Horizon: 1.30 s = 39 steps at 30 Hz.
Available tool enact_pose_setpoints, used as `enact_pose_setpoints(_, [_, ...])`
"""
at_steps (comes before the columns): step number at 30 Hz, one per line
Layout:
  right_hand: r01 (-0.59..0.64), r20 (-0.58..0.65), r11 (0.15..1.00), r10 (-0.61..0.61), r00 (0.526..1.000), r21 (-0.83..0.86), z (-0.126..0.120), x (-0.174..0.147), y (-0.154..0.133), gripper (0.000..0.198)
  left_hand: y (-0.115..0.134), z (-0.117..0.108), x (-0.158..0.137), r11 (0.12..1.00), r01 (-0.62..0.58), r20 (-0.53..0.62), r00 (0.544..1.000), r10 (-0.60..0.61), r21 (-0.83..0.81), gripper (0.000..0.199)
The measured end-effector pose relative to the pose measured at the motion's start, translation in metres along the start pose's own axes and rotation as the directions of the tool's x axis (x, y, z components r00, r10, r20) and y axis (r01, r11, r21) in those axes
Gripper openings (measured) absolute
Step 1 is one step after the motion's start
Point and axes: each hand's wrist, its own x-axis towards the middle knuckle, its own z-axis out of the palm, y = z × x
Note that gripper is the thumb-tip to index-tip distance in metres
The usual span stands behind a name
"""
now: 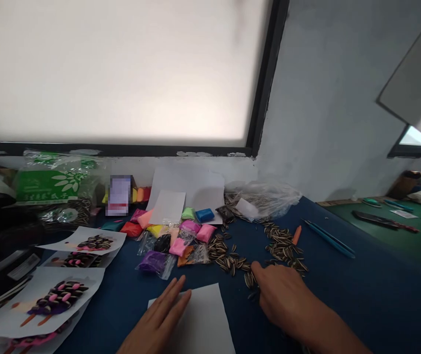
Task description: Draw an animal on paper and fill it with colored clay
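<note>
My left hand (161,317) lies flat with fingers stretched out on a blank white sheet of paper (205,314), near the table's front edge. Striped sunflower seeds (228,258) are strewn in loose heaps across the blue tabletop. Among them, to the right of the sheet, my right hand (284,295) is lowered with its fingers curled in. Its index fingertip is beside a few seeds (249,279); whatever the fingers hold, if anything, is hidden beneath the hand.
Small bags of coloured clay (155,263) lie beyond the sheet. Finished seed pictures (61,297) overlap at left, by a green seed bag (53,184). Blue tweezers (330,239) and an orange clay stick (297,235) lie at right. A clear plastic bag (275,194) rests against the wall.
</note>
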Motion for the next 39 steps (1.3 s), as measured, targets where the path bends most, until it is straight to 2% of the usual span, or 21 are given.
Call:
enact_pose_setpoints(3, [0.028, -0.064, 0.997, -0.023, 0.998, 0.077, -0.005, -0.004, 0.009, 0.029, -0.007, -0.006, -0.004, 1.000, 0.008, -0.055, 0.998, -0.007, 0.013, 0.062])
enact_pose_setpoints(5, [0.125, -0.136, 0.937, -0.084, 0.987, 0.327, -0.007, -0.006, 0.014, 0.024, -0.011, -0.009, -0.007, 0.998, -0.040, -0.019, 0.999, 0.041, 0.047, 0.068])
enact_pose_setpoints(6, [0.178, -0.143, 0.846, -0.122, 0.982, 0.502, -0.007, -0.006, 0.015, 0.024, -0.012, -0.009, -0.009, 0.997, -0.047, 0.005, 0.999, 0.047, 0.062, 0.073])
enact_pose_setpoints(7, [0.212, -0.123, 0.700, -0.176, 0.977, 0.682, -0.006, -0.005, 0.014, 0.023, -0.012, -0.009, -0.010, 0.997, -0.042, 0.033, 0.999, 0.040, 0.071, 0.078])
enact_pose_setpoints(8, [0.209, -0.090, 0.519, -0.246, 0.965, 0.829, -0.005, -0.005, 0.011, 0.020, -0.012, -0.009, -0.010, 0.997, -0.032, 0.063, 0.998, 0.027, 0.069, 0.083])
enact_pose_setpoints(10, [0.106, -0.040, 0.143, -0.403, 0.914, 0.984, 0.000, -0.002, 0.000, 0.025, -0.008, -0.010, -0.010, 0.999, -0.004, 0.098, 0.995, 0.000, 0.040, 0.088])
enact_pose_setpoints(11, [0.082, -0.062, 0.031, -0.419, 0.906, 0.996, 0.004, -0.001, -0.008, 0.033, -0.005, -0.011, -0.010, 1.000, 0.004, 0.106, 0.994, -0.007, 0.021, 0.090])
enact_pose_setpoints(12, [0.070, -0.087, -0.056, -0.406, 0.910, 0.996, 0.009, -0.001, -0.015, 0.041, -0.003, -0.012, -0.009, 1.000, 0.012, 0.105, 0.994, -0.013, 0.006, 0.092])
enact_pose_setpoints(13, [0.055, -0.094, -0.108, -0.404, 0.910, 0.993, 0.014, -0.001, -0.023, 0.052, 0.000, -0.014, -0.009, 1.000, 0.017, 0.097, 0.995, -0.017, -0.006, 0.093])
enact_pose_setpoints(16, [0.014, -0.100, -0.197, -0.434, 0.895, 0.980, 0.032, -0.002, -0.043, 0.051, 0.003, -0.011, -0.008, 0.999, 0.019, 0.062, 0.998, -0.017, -0.033, 0.100])
enact_pose_setpoints(17, [0.038, -0.118, -0.199, -0.410, 0.904, 0.979, 0.038, -0.003, -0.048, 0.054, 0.002, -0.007, -0.009, 0.999, 0.021, 0.050, 0.999, -0.019, -0.039, 0.102])
enact_pose_setpoints(19, [0.114, -0.138, -0.098, -0.296, 0.945, 0.989, 0.047, -0.002, -0.057, 0.057, -0.006, 0.008, -0.010, 0.999, 0.022, 0.011, 1.000, -0.022, -0.032, 0.106])
enact_pose_setpoints(20, [0.135, -0.151, -0.075, -0.279, 0.948, 0.988, 0.050, -0.001, -0.061, 0.058, -0.011, 0.017, -0.012, 0.999, 0.033, 0.013, 0.999, -0.032, -0.011, 0.107])
enact_pose_setpoints(22, [0.139, -0.146, -0.044, -0.260, 0.954, 0.989, 0.052, 0.001, -0.069, 0.055, -0.023, 0.039, -0.016, 0.999, -0.012, -0.117, 0.993, 0.018, 0.051, 0.123])
enact_pose_setpoints(25, [0.101, -0.096, 0.006, -0.258, 0.961, 0.995, 0.048, 0.005, -0.079, 0.039, -0.037, 0.063, -0.024, 0.993, 0.042, -0.106, 0.994, -0.030, 0.108, 0.129])
enact_pose_setpoints(29, [0.132, -0.110, 0.067, -0.264, 0.958, 0.989, 0.048, 0.013, -0.088, 0.017, -0.041, 0.073, -0.030, 0.986, 0.100, -0.091, 0.992, -0.088, 0.132, 0.125])
enact_pose_setpoints(33, [0.180, -0.161, 0.053, -0.262, 0.952, 0.982, 0.054, 0.022, -0.090, 0.018, -0.038, 0.059, -0.029, 0.993, 0.085, -0.050, 0.995, -0.081, 0.080, 0.133])
enact_pose_setpoints(35, [0.182, -0.164, 0.046, -0.264, 0.951, 0.982, 0.056, 0.024, -0.089, 0.018, -0.034, 0.039, -0.028, 0.998, 0.067, -0.034, 0.997, -0.067, -0.014, 0.125])
enact_pose_setpoints(37, [0.173, -0.154, 0.047, -0.272, 0.950, 0.984, 0.056, 0.024, -0.087, 0.019, -0.027, 0.014, -0.026, 0.985, 0.120, 0.040, 0.992, -0.116, -0.123, 0.111])
enact_pose_setpoints(39, [0.155, -0.137, 0.044, -0.282, 0.950, 0.987, 0.054, 0.023, -0.086, 0.021, -0.020, -0.011, -0.024, 0.967, 0.174, 0.131, 0.980, -0.151, -0.189, 0.106])
